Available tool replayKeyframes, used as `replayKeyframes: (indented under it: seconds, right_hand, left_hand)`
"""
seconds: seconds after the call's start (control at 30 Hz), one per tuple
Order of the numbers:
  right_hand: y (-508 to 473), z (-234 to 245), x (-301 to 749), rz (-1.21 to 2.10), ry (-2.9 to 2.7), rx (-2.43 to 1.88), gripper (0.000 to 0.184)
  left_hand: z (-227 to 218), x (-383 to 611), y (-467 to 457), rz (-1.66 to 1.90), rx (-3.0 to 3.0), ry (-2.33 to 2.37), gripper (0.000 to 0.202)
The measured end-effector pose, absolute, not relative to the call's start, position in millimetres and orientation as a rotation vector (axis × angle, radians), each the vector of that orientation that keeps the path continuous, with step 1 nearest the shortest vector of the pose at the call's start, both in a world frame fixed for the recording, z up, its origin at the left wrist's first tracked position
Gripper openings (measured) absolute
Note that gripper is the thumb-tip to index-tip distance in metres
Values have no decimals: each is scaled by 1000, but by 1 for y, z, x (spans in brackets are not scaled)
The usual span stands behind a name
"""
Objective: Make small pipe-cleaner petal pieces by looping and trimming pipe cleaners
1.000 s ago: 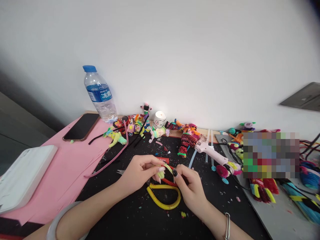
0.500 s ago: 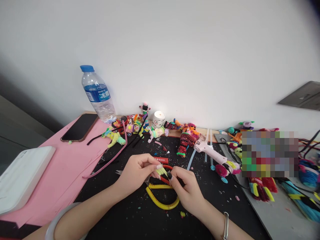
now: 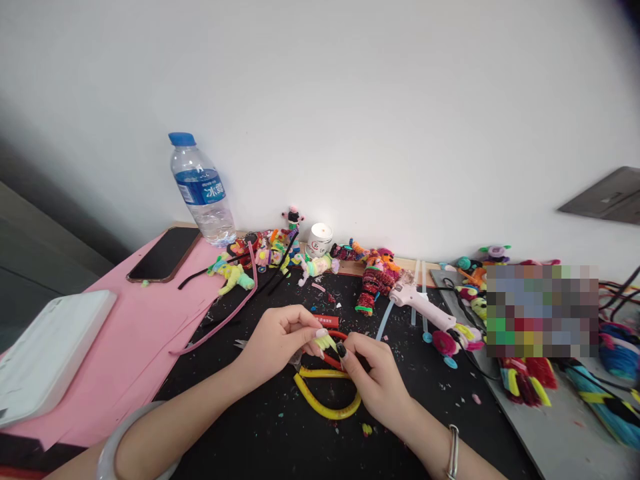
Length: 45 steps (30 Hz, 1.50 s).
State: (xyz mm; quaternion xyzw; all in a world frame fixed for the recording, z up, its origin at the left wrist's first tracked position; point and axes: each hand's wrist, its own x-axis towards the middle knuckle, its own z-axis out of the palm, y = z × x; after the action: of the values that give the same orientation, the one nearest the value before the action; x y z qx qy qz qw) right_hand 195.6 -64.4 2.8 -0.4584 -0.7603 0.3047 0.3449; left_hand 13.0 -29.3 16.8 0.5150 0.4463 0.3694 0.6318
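Note:
Between my two hands is a small pale yellow fuzzy piece of pipe cleaner [image 3: 325, 342]. My left hand [image 3: 280, 340] pinches its left end between thumb and fingers. The thumb and forefinger of my right hand [image 3: 373, 370] close on its right end, and the fingertips hide part of it. Directly beneath lie pliers with yellow handles [image 3: 327, 408], their metal jaws pointing left. A tool with red handles [image 3: 333, 360] lies partly hidden behind my hands. Beyond it sits a small red box or packet [image 3: 327, 321].
Pipe-cleaner figures [image 3: 273, 250] line the wall around a white paper cup [image 3: 321, 238]. A pink glue gun [image 3: 423, 303] lies right of centre. At left are a water bottle [image 3: 203, 203], a phone [image 3: 164, 255] and a white device [image 3: 60, 353] on pink sheets [image 3: 145, 320].
The whole view has shifted slightly. Both hands keep their pinch on the yellow piece, which looks barely changed in position.

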Motion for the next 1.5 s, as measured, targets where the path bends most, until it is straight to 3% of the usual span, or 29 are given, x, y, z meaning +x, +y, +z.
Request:
replayKeyframes:
  seconds: [0.17,0.33,0.47,0.93,1.07,1.5]
  right_hand:
    - [-64,1,195,840,-2012,-1167,25]
    - [-67,0,194,886,-1938,-1154,24]
    - [-69,0,192,909,-1901,-1139,24]
    - [-68,-2,192,891,-1925,-1161,24]
    - [-68,-2,192,884,-1929,-1153,25]
    - [-68,0,189,863,-2007,-1107,22]
  left_hand:
    - [14,13,-27,879,1123,981,19]
    - [9,13,-29,863,953,856,40]
    - [7,15,-33,776,980,816,24]
    - [7,19,-32,730,902,850,34]
    - [2,18,-34,702,869,833,23]
    - [7,23,-39,762,984,895,25]
